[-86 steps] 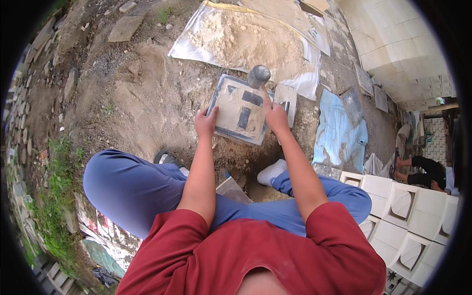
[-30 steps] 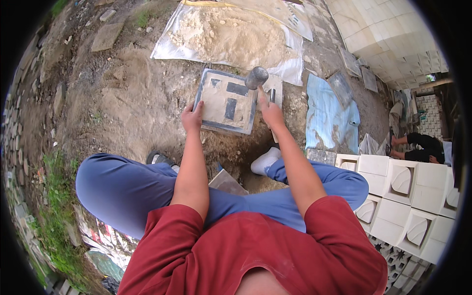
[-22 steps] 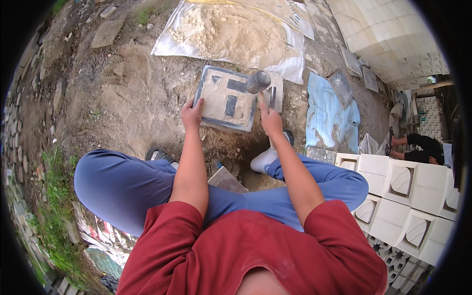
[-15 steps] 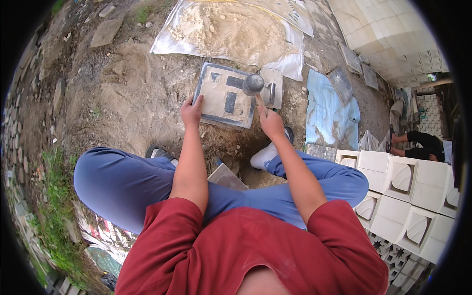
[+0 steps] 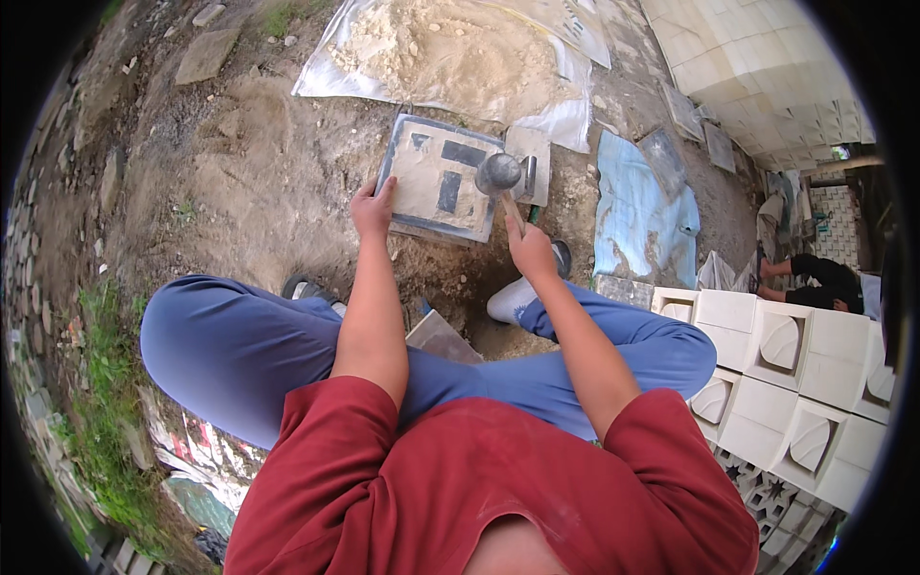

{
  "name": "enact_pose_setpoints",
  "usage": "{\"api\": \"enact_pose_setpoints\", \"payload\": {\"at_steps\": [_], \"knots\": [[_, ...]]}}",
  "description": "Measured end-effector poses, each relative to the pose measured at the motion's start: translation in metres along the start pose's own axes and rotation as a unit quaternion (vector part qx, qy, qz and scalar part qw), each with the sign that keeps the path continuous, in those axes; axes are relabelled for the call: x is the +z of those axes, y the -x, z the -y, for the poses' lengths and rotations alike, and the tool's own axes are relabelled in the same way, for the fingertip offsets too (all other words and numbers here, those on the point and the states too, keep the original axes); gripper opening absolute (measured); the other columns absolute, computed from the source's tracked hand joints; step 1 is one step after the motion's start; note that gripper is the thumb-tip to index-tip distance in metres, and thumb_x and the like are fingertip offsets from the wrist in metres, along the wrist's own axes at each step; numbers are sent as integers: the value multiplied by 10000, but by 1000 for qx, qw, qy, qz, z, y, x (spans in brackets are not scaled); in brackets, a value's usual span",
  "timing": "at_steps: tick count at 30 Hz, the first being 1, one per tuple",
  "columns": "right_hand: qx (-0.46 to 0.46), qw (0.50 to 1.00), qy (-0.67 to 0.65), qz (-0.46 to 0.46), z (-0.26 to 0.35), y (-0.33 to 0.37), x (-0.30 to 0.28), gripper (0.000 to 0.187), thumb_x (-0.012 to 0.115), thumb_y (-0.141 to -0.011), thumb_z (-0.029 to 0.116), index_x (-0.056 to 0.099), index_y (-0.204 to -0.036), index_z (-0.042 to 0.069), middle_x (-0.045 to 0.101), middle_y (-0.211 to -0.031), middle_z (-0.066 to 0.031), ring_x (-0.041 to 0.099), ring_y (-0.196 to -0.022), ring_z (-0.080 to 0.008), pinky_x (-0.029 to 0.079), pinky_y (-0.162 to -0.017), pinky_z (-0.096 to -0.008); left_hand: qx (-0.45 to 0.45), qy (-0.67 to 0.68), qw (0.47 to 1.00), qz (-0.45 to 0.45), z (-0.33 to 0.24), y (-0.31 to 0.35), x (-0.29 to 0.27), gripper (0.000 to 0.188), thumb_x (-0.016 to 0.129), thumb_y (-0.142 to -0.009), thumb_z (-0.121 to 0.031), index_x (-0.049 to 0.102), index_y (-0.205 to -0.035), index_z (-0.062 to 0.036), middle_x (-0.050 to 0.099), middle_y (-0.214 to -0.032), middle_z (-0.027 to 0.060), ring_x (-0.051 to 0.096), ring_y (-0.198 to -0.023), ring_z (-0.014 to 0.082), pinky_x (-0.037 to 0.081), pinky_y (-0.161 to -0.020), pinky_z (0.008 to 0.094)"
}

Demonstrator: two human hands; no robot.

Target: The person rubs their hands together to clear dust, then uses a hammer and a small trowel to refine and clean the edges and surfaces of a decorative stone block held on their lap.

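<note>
Counts on the dirt work site

One square metal mould [image 5: 436,180], one mallet [image 5: 500,178], one sand heap [image 5: 450,53] on plastic sheeting, one blue sheet [image 5: 640,216], two hands, left [image 5: 372,208] and right [image 5: 530,253]; at least six white cast blocks [image 5: 791,369] stacked at the right.

In the upper middle of the frame lies a grey square mould [image 5: 439,179], its sandy beige filling broken by dark rectangular patches. A mallet [image 5: 499,175] with a dull grey head rests over its right edge. Above it, pale tan sand [image 5: 450,53] sits on clear sheeting. A light blue tarp [image 5: 637,216] lies to the right, off-white blocks [image 5: 767,369] at lower right. Blue trousers [image 5: 240,350], red shirt [image 5: 479,479] below.
</note>
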State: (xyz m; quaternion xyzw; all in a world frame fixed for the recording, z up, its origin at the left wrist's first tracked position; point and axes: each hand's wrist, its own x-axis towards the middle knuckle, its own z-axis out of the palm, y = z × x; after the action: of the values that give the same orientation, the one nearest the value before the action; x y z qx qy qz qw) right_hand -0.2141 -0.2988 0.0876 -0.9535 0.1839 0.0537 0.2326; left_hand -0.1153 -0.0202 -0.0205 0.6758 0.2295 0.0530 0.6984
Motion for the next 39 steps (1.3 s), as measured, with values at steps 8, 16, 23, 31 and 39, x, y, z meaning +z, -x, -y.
{"api": "enact_pose_setpoints", "payload": {"at_steps": [8, 16, 23, 31, 39], "knots": [[-22, 999, -30, -13, 5, 6, -13, 631, 481, -1034, 546, 713, -917, -29, 677, -854, -326, 652, -884, -522, 501, -792, -566, 25, 6, 1000, 1, 6, -4, -2, 435, 833, -878, -266, 746, -1161, 52, 765, -951, 62, 655, -811, 102, 515, -762, 252], [-26, 999, -6, 38, 4, 22, -1, 618, 518, -1021, 552, 708, -917, -27, 679, -858, -322, 653, -884, -515, 516, -790, -530, 28, 27, 999, -7, 21, -10, 0, 439, 850, -845, -314, 771, -1142, -2, 787, -957, 94, 701, -814, 130, 529, -769, 277], [-7, 999, -31, 15, 4, 30, -7, 616, 519, -1020, 558, 711, -915, -17, 676, -887, -324, 652, -917, -513, 516, -789, -540, 42, 7, 999, -7, 10, -5, -3, 425, 851, -847, -306, 774, -1127, 5, 783, -931, 77, 686, -787, 121, 524, -753, 273], [7, 1000, -14, 25, -13, 38, -1, 635, 505, -1022, 573, 693, -868, -14, 677, -845, -309, 652, -892, -513, 513, -770, -548, 21, 37, 999, 1, 15, -6, -2, 399, 846, -853, -274, 773, -1103, 28, 780, -918, 62, 678, -783, 106, 518, -736, 256], [-17, 997, -31, 70, -3, 49, -5, 579, 534, -1013, 562, 704, -898, 21, 686, -826, -284, 660, -845, -497, 517, -735, -541, 21, 51, 998, -2, 4, -5, -2, 382, 843, -863, -254, 771, -1109, 30, 771, -911, 54, 650, -777, 90, 506, -725, 247]]}}
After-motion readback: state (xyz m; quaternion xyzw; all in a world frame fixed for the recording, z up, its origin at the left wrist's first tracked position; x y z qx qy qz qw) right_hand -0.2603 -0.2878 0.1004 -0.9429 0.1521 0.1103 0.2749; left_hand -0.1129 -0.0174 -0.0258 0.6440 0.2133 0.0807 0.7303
